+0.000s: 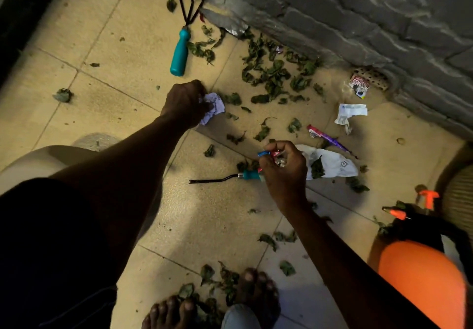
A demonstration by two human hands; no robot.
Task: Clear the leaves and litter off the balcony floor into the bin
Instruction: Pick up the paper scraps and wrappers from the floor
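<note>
The litter and leaves (273,77) lay across the tiled floor (122,67), thickest along the foot of the stone wall (358,21). Your left hand (186,103) was curled round a crumpled paper (213,108) on the floor. Your right hand (284,167) was held above the tiles, its fingers closed on a clutch of small wrappers (268,153).

Risks noted:
- The right hand looked full. Adding another piece would likely spill wrappers back onto the floor.
- A pronged weeder (220,180) lay directly beneath that hand, and a teal hand rake (181,52) lay farther out. Your bare feet (256,290) stood among leaves, so a careless step could meet the tines.
- A perforated drain opening (371,77) sat in the wall base beside a red packet (359,86). Sweeping towards it could push leaves inside.
- A purple wrapper (327,138) and a torn paper (349,115) lay well apart from both hands and could be missed.

Containers:
- No bin could be identified in view. A pale rounded shape (38,159) at your left could not be told.
- A white plastic bag (337,167) lay flat, with one leaf resting on it.
- An orange sprayer (422,277) stood at your right, its contents hidden.
</note>
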